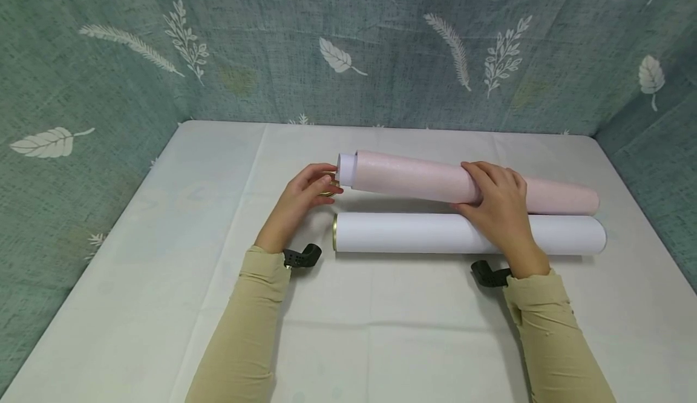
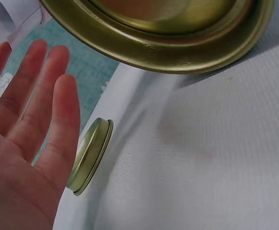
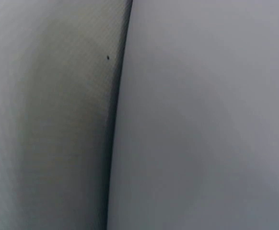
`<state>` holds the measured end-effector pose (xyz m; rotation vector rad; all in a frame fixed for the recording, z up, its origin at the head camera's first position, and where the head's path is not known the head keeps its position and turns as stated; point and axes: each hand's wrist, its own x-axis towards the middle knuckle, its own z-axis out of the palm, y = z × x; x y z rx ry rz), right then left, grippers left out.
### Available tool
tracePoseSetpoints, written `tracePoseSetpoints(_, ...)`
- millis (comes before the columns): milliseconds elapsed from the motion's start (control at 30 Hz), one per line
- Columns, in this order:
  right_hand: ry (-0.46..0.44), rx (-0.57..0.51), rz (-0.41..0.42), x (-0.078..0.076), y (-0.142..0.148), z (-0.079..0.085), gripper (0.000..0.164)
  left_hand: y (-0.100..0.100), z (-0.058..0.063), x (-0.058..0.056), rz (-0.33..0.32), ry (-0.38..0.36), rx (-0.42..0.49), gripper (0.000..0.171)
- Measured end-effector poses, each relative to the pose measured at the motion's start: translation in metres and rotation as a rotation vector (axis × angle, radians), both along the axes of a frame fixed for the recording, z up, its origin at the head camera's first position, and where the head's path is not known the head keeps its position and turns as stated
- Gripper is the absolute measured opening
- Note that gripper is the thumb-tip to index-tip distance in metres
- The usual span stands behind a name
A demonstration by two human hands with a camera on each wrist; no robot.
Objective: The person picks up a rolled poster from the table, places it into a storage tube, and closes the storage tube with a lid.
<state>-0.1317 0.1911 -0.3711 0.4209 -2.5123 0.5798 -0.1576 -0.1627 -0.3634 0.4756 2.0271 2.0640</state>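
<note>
A pink paper roll (image 1: 414, 176) with a white inner sheet (image 1: 345, 170) poking from its left end is gripped around the middle by my right hand (image 1: 498, 209). Its left end is raised higher than the right. My left hand (image 1: 302, 200) has its fingers extended, fingertips right at the white inner sheet. Behind those fingers a gold lid (image 2: 92, 153) stands on its edge on the table. In front of the pink roll lies a white tube (image 1: 403, 232), its gold metal end (image 2: 178, 52) facing left. The right wrist view holds only the tube's side (image 3: 202, 120) and tablecloth.
A white cloth (image 1: 163, 270) with fold creases covers the table. Green fabric with white leaf prints (image 1: 337, 88) hangs around the back and both sides. Black wrist mounts (image 1: 305, 256) sit at both cuffs, the right one close to the white tube's front.
</note>
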Motion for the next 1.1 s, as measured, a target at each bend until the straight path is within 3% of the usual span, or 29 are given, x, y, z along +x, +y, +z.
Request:
tracePoseSetpoints(333, -0.018, 0.007, -0.011, -0.0002, -0.0003, 0.0002, 0.072, -0.0010, 0.0010, -0.0002, 0.016, -0.017, -0.004, 0.040)
tracePoseSetpoints(1100, -0.009, 0.002, -0.012, -0.0003, -0.0003, 0.0006, 0.071, 0.0059, 0.0032, 0.0007, -0.085, -0.018, -0.030, 0.039)
